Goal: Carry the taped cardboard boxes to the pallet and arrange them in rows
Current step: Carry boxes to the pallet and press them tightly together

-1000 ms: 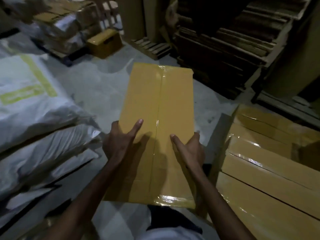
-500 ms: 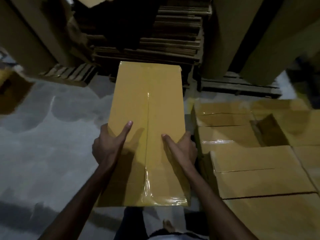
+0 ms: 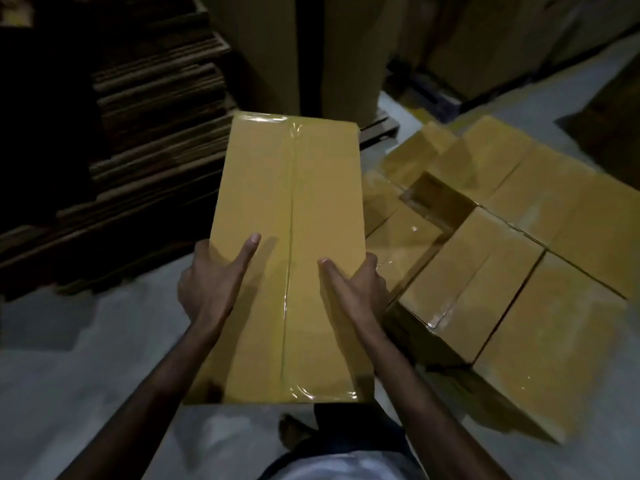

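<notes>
Far left we see a dark stack of flattened cardboard sheets (image 3: 138, 150), its left and top ends cut off by the frame and mostly lost in shadow. Below it, bare concrete floor (image 3: 69, 341) gives open room on the left.

The left hand (image 3: 211, 282) grasps the left long edge of the taped cardboard box (image 3: 291, 237). One digit lies flat on top, the rest go over the side and are hidden.

The box is held in the air at centre, long axis pointing away from us, with a clear tape seam (image 3: 292, 220) down its middle. Its near edge sits above a bare foot (image 3: 294, 431). Tall cartons (image 3: 270, 53) stand behind the far edge, their tops cut off.

The right hand (image 3: 356, 289) grasps the right long edge the same way, fingers out of sight below.

Just to the right, the stacked boxes (image 3: 502, 271) sit in tight rows, their corner close to the right hand, with one open gap (image 3: 440, 202) in the rows. What they rest on is hidden. The far right is dim and cut off.
</notes>
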Demonstrator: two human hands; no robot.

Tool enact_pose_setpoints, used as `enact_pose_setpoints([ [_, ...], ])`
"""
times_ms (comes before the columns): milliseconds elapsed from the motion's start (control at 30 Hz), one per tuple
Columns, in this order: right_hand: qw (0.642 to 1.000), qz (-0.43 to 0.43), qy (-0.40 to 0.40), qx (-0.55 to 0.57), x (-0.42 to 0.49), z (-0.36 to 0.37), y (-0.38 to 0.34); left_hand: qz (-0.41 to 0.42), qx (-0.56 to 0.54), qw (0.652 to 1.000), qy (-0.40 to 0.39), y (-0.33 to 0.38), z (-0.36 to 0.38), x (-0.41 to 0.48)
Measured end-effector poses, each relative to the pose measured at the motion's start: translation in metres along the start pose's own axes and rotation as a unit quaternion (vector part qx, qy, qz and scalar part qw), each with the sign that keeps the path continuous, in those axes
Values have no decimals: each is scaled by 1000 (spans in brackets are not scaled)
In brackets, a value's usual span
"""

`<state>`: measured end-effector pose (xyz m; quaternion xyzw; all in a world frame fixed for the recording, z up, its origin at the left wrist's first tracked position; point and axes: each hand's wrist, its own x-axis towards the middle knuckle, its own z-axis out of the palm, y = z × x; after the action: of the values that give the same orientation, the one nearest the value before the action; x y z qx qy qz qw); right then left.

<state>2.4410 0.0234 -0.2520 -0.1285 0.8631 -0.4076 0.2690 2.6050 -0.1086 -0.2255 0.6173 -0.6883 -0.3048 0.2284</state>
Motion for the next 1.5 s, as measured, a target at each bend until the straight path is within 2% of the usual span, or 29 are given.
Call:
enact_pose_setpoints([
  [400, 985, 105, 122, 63, 117, 36, -32, 103, 32, 987, -120, 69, 85, 151],
  [567, 972, 143, 167, 82, 168, 39, -26, 111, 65, 976, -175, 89, 149, 196],
  [700, 955, 200, 202, 84, 204, 41, 10, 125, 88, 963, -223, 90, 214, 203],
  [933, 923, 271, 265, 74, 269, 56, 89, 166, 132, 920, -330, 65, 346, 222],
  [1100, 906, 310, 276, 80, 328, 73, 149, 178, 132, 903, -369, 46, 439, 235],
  [1300, 902, 302, 302, 70, 390, 82, 216, 170, 107, 891, -407, 25, 544, 246],
  [1500, 904, 283, 318, 43, 429, 66, 261, 184, 57, 876, -441, 21, 603, 244],
])
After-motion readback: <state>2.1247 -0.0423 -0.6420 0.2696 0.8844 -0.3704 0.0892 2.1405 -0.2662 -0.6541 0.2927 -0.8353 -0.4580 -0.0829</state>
